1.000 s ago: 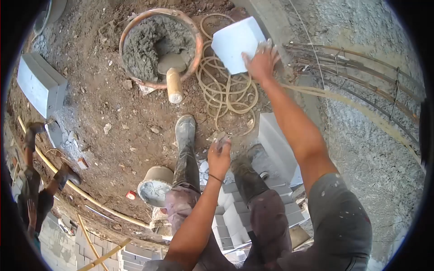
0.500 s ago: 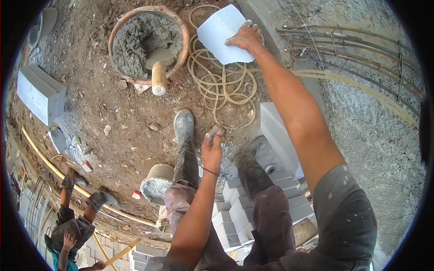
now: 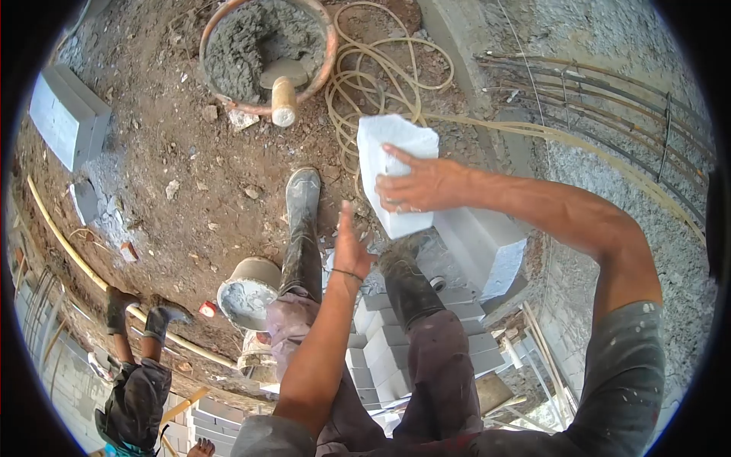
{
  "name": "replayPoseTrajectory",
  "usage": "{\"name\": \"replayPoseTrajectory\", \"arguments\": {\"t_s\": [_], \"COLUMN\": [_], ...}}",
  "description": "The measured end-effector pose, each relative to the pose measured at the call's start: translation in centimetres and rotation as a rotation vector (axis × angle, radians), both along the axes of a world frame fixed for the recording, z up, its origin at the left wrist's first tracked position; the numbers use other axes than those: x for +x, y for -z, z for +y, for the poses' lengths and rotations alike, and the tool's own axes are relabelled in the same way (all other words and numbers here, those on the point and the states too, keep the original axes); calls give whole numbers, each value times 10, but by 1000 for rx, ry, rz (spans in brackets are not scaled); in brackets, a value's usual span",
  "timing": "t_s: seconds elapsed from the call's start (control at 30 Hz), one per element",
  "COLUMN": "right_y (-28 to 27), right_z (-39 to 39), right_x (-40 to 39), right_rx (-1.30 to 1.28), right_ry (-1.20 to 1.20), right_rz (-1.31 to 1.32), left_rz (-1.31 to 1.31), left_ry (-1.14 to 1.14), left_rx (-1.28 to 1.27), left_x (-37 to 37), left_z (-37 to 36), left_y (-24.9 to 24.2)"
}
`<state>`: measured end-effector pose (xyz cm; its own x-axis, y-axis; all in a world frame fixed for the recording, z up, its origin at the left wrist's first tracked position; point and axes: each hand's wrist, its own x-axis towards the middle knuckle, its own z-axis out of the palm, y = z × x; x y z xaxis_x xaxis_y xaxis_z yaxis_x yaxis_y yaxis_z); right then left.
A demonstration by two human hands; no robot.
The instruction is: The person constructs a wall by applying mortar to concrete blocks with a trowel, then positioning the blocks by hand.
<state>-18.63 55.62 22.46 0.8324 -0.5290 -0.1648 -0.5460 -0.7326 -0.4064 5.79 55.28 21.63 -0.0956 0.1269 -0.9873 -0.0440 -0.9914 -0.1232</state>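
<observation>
My right hand [image 3: 417,185] grips a white block [image 3: 394,167] by its face and holds it in the air above my boots. My left hand [image 3: 348,247] is raised just below and left of the block, palm open with fingers apart, not touching it. Under the block lies another white block [image 3: 487,240] on top of the stacked block wall [image 3: 396,343] that I stand on. At the top, an orange tub of grey mortar [image 3: 263,46] holds a trowel with a wooden handle [image 3: 283,99].
A coiled hose [image 3: 381,72] lies right of the tub. Rebar [image 3: 601,99] runs across rough concrete at the right. A grey block [image 3: 67,122] lies at the left, a small bucket [image 3: 245,295] by my left boot. Another person [image 3: 137,373] stands at the lower left.
My right hand has carried the white block from beside the hose down and toward me, above my boots. My left hand has opened and risen toward it. The other person has moved.
</observation>
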Motion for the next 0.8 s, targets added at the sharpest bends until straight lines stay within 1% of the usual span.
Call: {"name": "replayPoseTrajectory", "arguments": {"t_s": [0.03, 0.1, 0.13, 0.2, 0.23, 0.27, 0.3, 0.33, 0.37, 0.4, 0.43, 0.47, 0.5, 0.53, 0.57, 0.6, 0.63, 0.67, 0.7, 0.73, 0.77, 0.8], "right_y": [-3, -4, -2, 6, 13, 19, 21, 24, 22, 18, 14, 9, 2, 7, 22, 34, 40, 44, 47, 44, 37, 39], "right_z": [0, 0, -2, -6, -4, 0, 8, 14, 24, 28, 29, 30, 24, 29, 42, 53, 57, 62, 68, 68, 71, 76], "right_x": [10, 36, 49, 71, 77, 80, 83, 83, 85, 92, 99, 106, 113, 120, 128, 136, 146, 156, 167, 178, 187, 197], "right_rx": [1, 63, 68, 201, 233, 239, 206, 171, 163, 170, 245, 313, 476, 469, 438, 400, 424, 421, 331, 241, 389, 400], "right_ry": [-11, -60, -74, -140, -117, -130, -31, 67, 233, 216, 486, 759, 1006, 997, 1327, 1658, 1818, 1823, 1924, 2020, 1976, 1986], "right_rz": [-5, -37, -43, 90, 94, 90, 66, 48, 55, 56, 231, 408, 461, 462, 448, 424, 367, 363, 247, 126, 141, 131], "left_rz": [-5, 343, 335, 347, 342, 315, 280, 273, 27, -222, -356, -357, -313, -271, -203, -202, -192, -180, -232, -236, -225, -209], "left_ry": [-11, -97, -111, -221, -235, -206, -177, -193, -302, -406, -417, -431, -391, -348, -363, -365, -319, -268, -162, -154, 59, 278], "left_rx": [1, -128, -126, -112, -115, -207, -291, -283, -292, -295, -261, -257, -247, -237, -256, -258, -283, -311, -484, -491, -670, -840], "left_x": [-1, 5, 12, 26, 31, 37, 41, 45, 47, 48, 53, 60, 70, 71, 68, 63, 59, 55, 46, 42, 39, 36], "left_z": [12, 33, 40, 50, 56, 65, 68, 69, 67, 62, 60, 61, 70, 70, 73, 71, 68, 64, 49, 41, 34, 27], "left_y": [1, 6, 10, 23, 34, 43, 41, 42, 44, 42, 45, 50, 64, 65, 65, 64, 63, 64, 51, 45, 38, 29]}}
